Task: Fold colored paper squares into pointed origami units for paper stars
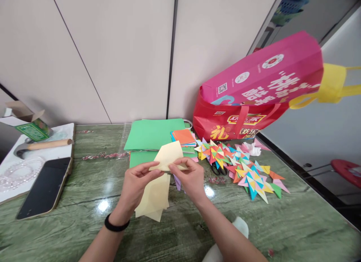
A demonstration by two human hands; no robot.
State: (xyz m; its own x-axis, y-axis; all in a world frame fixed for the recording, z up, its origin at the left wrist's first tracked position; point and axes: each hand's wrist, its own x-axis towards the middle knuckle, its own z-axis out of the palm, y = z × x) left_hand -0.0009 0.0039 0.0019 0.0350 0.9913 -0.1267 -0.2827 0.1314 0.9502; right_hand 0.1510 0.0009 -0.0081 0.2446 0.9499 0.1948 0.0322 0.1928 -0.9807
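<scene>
One sheet of paper (170,152), pinched by left hand (137,182) and right hand (193,179).
Spans both equally, crosswise, roughly parallel to table (93,183) back edge.

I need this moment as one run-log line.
left hand: pinches cream paper | right hand: pinches same paper | table: cream sheets, paper stars
</scene>
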